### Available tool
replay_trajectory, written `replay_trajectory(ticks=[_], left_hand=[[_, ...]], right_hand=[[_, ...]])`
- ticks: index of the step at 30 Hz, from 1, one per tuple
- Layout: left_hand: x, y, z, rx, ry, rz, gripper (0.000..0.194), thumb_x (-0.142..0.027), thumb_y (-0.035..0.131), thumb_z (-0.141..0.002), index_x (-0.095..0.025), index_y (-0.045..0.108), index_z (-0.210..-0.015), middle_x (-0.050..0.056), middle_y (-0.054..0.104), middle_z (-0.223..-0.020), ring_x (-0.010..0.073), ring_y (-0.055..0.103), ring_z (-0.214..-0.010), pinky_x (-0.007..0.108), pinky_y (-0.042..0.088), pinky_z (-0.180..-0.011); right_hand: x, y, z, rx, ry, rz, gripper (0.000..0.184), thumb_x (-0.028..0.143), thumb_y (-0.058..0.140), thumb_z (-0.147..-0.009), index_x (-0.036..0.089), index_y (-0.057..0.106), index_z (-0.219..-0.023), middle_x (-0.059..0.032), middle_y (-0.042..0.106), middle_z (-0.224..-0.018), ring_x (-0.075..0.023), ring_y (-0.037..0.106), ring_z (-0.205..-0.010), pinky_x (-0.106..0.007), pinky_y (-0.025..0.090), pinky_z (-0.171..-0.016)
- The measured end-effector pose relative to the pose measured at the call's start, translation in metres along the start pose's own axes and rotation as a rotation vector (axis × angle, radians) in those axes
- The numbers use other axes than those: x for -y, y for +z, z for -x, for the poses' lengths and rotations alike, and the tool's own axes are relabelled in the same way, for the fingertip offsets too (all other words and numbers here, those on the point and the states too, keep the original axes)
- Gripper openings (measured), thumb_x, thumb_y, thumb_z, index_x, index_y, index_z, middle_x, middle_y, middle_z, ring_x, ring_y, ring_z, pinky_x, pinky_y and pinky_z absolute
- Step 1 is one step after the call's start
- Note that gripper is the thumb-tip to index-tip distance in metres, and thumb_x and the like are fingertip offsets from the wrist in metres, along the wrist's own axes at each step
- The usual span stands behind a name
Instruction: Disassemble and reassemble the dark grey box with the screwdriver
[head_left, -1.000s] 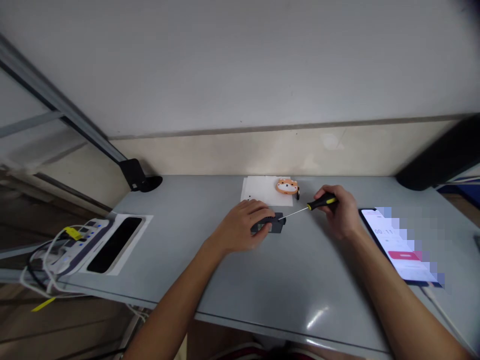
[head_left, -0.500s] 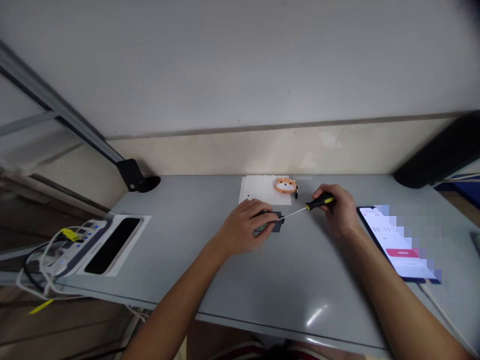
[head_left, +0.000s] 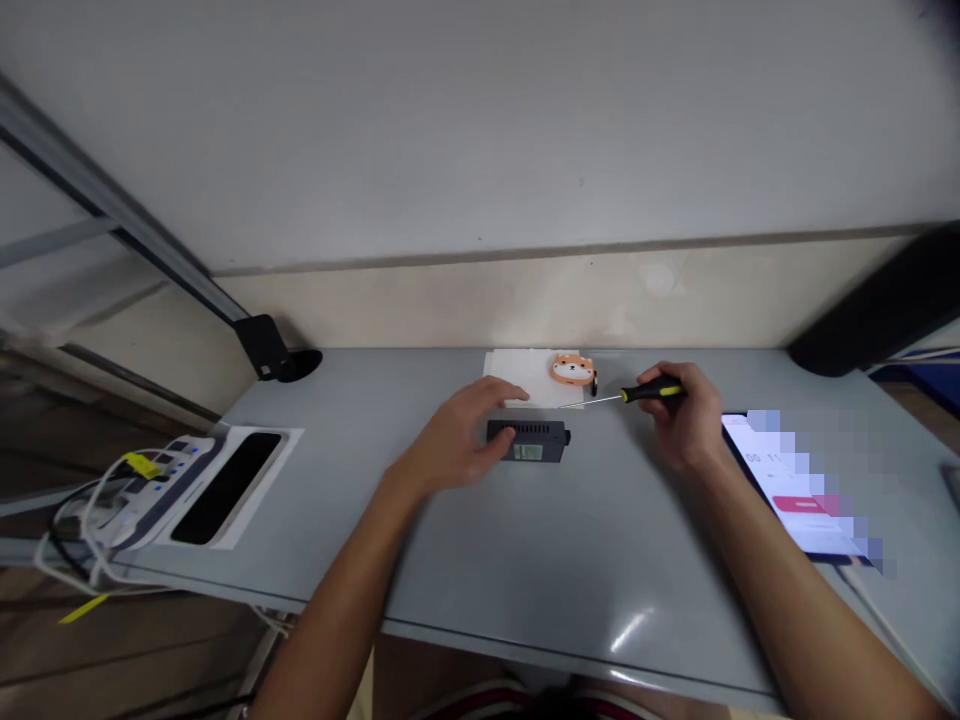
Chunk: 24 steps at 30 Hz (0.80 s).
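Observation:
A small black box with a row of vent slots and a green-and-white label lies on the grey desk. At its left end is my left hand, fingers apart, the thumb at the box's near left part; whether it touches cannot be made out. My right hand is closed around the black and yellow handle of a screwdriver. The thin shaft points left, its tip above the near edge of the white paper, behind the box.
An orange animal-faced case sits on the paper's right part. To the right lies a lit phone with a cable. On the left are a dark phone and a power strip with cords. A black cylinder stands back right.
My left hand has let go of the box and drawn back to the left, uncovering its vents and label. The screwdriver has moved off the box, slightly right and away from me.

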<state>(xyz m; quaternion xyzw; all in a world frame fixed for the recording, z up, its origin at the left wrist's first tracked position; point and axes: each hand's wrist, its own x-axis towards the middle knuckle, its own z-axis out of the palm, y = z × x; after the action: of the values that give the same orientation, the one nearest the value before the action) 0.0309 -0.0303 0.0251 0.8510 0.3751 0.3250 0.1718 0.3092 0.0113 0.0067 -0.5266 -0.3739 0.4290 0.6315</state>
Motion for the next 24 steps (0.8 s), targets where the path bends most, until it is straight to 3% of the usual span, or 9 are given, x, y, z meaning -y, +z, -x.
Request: replay_trajectory(ticks=[3, 6, 12, 18, 21, 24], left_hand=[[0.009, -0.014, 0.003, 0.144, -0.130, 0.157, 0.036, -0.019, 0.064, -0.088, -0.024, 0.064, -0.124, 0.006, 0.072, -0.112, 0.0217, 0.070, -0.098, 0.038, 0.060, -0.091], [0.016, -0.015, 0.004, 0.210, -0.190, 0.271, 0.030, -0.021, 0.067, -0.087, -0.023, 0.066, -0.117, 0.006, 0.072, -0.114, 0.0207, 0.070, -0.096, 0.037, 0.060, -0.088], [0.024, 0.008, -0.001, 0.126, -0.299, 0.433, 0.023, -0.034, 0.067, -0.092, -0.020, 0.065, -0.109, 0.004, 0.072, -0.097, 0.0169, 0.069, -0.085, 0.030, 0.057, -0.078], [0.043, 0.031, -0.005, 0.008, -0.343, 0.336, 0.023, -0.040, 0.059, -0.094, -0.019, 0.069, -0.094, 0.004, 0.074, -0.090, 0.0181, 0.066, -0.081, 0.032, 0.055, -0.076], [0.047, 0.030, -0.005, 0.021, -0.330, 0.338, 0.025, -0.040, 0.057, -0.096, -0.019, 0.070, -0.092, 0.004, 0.074, -0.092, 0.0186, 0.068, -0.084, 0.033, 0.056, -0.079], [0.043, 0.022, -0.001, 0.083, -0.326, 0.306, 0.023, -0.038, 0.064, -0.094, -0.020, 0.070, -0.108, 0.004, 0.072, -0.099, 0.0170, 0.067, -0.085, 0.031, 0.058, -0.079]], right_hand=[[0.002, 0.002, 0.002, 0.009, 0.014, -0.008, 0.021, 0.044, 0.060, -0.067, 0.025, 0.054, -0.061, -0.0049, 0.061, -0.070, -0.0131, 0.035, -0.051, -0.033, 0.022, -0.046], [0.004, 0.003, 0.003, -0.005, 0.059, -0.024, 0.020, 0.042, 0.062, -0.066, 0.024, 0.056, -0.062, -0.0046, 0.062, -0.070, -0.0121, 0.034, -0.050, -0.033, 0.021, -0.046], [0.003, 0.003, 0.002, 0.021, 0.026, 0.029, 0.024, 0.048, 0.059, -0.069, 0.025, 0.057, -0.064, -0.0028, 0.057, -0.066, -0.0119, 0.032, -0.048, -0.033, 0.021, -0.046], [0.001, 0.006, 0.005, 0.036, 0.067, 0.057, 0.025, 0.048, 0.060, -0.072, 0.024, 0.061, -0.066, 0.0000, 0.049, -0.057, -0.0135, 0.034, -0.048, -0.033, 0.022, -0.048], [0.002, 0.006, 0.006, 0.044, 0.077, 0.061, 0.023, 0.045, 0.058, -0.074, 0.024, 0.063, -0.065, 0.0006, 0.044, -0.051, -0.0146, 0.033, -0.048, -0.034, 0.024, -0.050], [0.002, 0.006, 0.007, 0.039, 0.079, 0.052, 0.023, 0.044, 0.058, -0.075, 0.024, 0.064, -0.064, 0.0005, 0.044, -0.050, -0.0151, 0.033, -0.048, -0.034, 0.024, -0.051]])
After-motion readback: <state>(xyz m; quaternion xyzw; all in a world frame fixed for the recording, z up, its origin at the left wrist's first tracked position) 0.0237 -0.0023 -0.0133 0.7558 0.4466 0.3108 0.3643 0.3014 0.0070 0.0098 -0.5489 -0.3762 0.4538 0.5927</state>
